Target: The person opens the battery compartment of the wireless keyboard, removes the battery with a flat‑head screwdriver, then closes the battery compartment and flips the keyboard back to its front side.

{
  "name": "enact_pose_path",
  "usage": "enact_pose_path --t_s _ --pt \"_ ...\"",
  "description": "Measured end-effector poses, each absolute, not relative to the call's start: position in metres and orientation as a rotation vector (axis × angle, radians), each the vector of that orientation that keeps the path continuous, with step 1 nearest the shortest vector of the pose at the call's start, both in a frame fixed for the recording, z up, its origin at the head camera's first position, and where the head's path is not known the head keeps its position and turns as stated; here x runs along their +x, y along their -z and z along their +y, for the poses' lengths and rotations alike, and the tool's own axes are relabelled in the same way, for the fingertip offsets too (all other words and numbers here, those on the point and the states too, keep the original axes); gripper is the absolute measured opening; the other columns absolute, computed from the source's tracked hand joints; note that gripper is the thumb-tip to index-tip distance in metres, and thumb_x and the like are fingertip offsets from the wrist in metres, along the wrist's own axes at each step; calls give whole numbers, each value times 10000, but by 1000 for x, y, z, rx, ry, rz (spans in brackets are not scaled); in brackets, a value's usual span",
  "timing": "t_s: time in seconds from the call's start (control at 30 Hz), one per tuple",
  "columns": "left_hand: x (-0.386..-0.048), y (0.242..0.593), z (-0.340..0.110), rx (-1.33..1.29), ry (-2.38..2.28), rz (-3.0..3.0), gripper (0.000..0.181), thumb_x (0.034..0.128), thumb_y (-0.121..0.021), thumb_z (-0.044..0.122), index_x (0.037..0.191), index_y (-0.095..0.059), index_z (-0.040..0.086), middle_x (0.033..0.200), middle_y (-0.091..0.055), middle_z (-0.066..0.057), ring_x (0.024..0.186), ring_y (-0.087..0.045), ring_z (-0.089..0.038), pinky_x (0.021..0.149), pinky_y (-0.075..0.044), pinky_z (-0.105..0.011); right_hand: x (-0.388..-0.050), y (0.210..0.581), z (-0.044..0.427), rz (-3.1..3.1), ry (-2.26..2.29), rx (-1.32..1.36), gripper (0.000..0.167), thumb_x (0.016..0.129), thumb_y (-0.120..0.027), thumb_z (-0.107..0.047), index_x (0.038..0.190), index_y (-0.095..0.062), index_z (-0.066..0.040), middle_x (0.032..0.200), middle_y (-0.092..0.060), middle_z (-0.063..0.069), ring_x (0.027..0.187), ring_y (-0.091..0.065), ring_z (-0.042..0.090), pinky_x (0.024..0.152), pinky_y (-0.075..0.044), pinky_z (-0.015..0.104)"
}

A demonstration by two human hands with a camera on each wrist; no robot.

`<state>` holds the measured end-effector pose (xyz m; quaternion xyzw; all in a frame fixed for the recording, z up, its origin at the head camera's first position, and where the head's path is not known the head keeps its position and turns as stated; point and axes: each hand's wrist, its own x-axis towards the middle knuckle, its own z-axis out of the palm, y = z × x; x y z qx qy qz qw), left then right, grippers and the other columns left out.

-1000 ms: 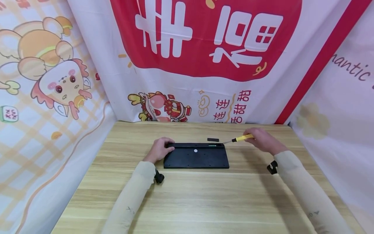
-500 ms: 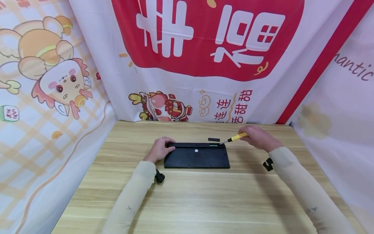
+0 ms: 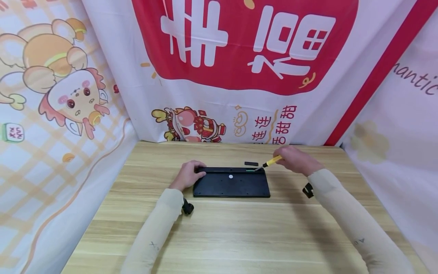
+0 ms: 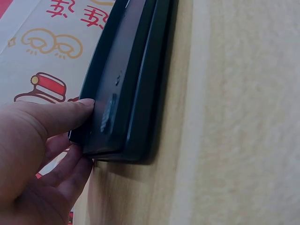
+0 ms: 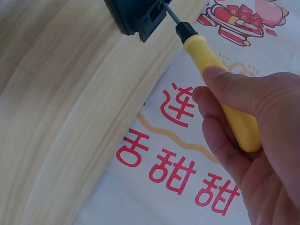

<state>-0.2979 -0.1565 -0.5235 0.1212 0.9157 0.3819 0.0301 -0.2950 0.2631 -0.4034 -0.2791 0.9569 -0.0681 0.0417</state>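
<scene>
Right hand: fingers curled around the yellow handle of a screwdriver, thumb laid along the top of the grip. Black collar, then a thin metal shaft slanting down and leftward from the hand; its end is at a slot near the right end of a black keyboard. Whether the tip touches anything inside, cannot tell. Left hand: pinching the keyboard at its far left corner, thumb on the raised edge, fingers around the back and end. Keyboard lies underside up on the table, long side running left to right, between the two hands; raised ridge along the far side, small white dot just below the ridge. Green strip showing in the slot, just beside the screwdriver's end; too small to identify. Just beyond the ridge, apart from the keyboard, a small black bar flat on the wood. Pale sleeves on both arms, a black device at each wrist. Table top light wood grain. Behind it, a white cloth with a large red patch and white characters; cartoon-printed cloth on the left, pale lettered cloth on the right.
</scene>
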Motion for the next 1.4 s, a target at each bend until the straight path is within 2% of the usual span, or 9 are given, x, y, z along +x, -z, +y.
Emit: enact_pose_path --t_s 0.5,0.83,1.17,1.4 --pt "-298 524 -155 364 -1181 2825 267 994 -753 158 1259 -757 124 1387 -686 -120 1348 -606 -325 1174 -480 -534 -295 377 234 2869 -31 -912 151 908 -821 -51 1059 -802 -56 1020 -800 105 900 -766 223 813 -661 355" --pt "-300 526 -158 359 -1163 2811 271 1004 -744 185 1272 -754 143 1420 -670 -110 1379 -588 -325 1190 -464 -547 -291 363 196 2859 -234 -868 81 956 -717 13 997 -741 -52 879 -749 55 690 -656 146 622 -573 287" --pt "-301 527 -158 358 -1152 2815 277 1002 -747 186 1275 -753 139 1417 -672 -110 1381 -587 -326 1194 -461 -547 -293 363 180 2858 -289 -821 119 959 -679 60 1024 -712 -34 925 -733 80 738 -653 173 653 -577 298" --pt "-302 527 -157 361 -1146 2818 279 1005 -742 184 1282 -752 144 1430 -668 -106 1398 -578 -327 1202 -453 -547 -305 375 208 2880 -30 -777 129 936 -770 -8 1062 -770 -33 1029 -755 98 951 -715 248 881 -630 404"
